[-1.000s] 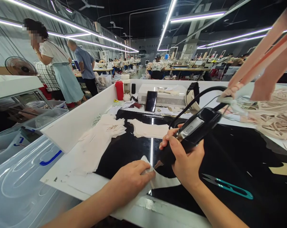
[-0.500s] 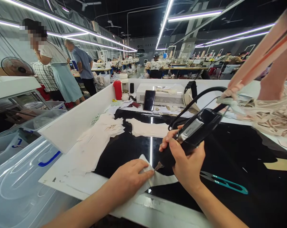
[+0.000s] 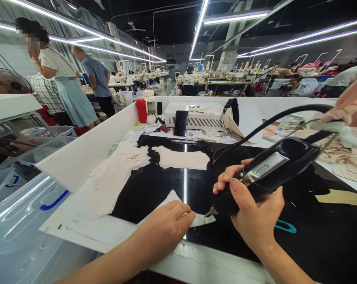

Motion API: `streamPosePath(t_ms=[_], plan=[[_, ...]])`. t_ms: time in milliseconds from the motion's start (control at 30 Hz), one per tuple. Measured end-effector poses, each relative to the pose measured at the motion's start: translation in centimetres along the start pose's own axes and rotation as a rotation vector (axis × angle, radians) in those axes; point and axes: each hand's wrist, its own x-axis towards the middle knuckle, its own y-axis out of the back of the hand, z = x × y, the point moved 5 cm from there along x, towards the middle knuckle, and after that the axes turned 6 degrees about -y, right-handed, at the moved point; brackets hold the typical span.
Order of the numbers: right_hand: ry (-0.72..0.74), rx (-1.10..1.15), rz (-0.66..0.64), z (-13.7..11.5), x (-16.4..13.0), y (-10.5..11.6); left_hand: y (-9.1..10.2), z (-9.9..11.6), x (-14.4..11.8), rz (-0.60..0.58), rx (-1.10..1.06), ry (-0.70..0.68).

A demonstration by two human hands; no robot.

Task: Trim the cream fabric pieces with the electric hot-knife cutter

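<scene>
My left hand [image 3: 169,227] is closed, thumb and fingers pinching a pale fabric piece [image 3: 202,221] near the front of the black work surface. In my right hand [image 3: 255,209] is a black corded handheld tool [image 3: 287,159], gripped around its body. The tool's metal tip [image 3: 211,212] meets the fabric near its right end, a short way from my left fingers. Beyond my hands lies a small stack of pale fabric pieces [image 3: 182,159]. Teal thread snips [image 3: 285,226] rest partly hidden behind my right wrist.
A large pile of cut fabric [image 3: 107,185] covers the table's left side. Along the back stand a red cup [image 3: 141,110], a phone [image 3: 181,123] and a vented white box [image 3: 208,120]. Pink fabric [image 3: 354,94] hangs at right. A clear plastic bin [image 3: 15,236] sits at lower left.
My right hand has carried the tool to the right, its tip shifting away from my left fingers towards the fabric's right end. The snips are now more covered. The view has turned slightly right.
</scene>
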Motion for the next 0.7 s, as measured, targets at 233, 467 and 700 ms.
streamPosePath(t_ms=[233, 467, 700], plan=[[-0.007, -0.002, -0.009, 0.0, -0.5, 0.2, -1.3, 0.4, 0.4, -0.075, 0.022, 0.029], [-0.006, -0.013, -0.013, -0.1, -0.6, -0.1, -1.0, 0.5, -0.4, -0.013, -0.002, 0.019], [-0.026, 0.033, -0.040, 0.3, -0.3, -1.5, -1.2, 0.5, -0.6, -0.022, 0.022, 0.016]])
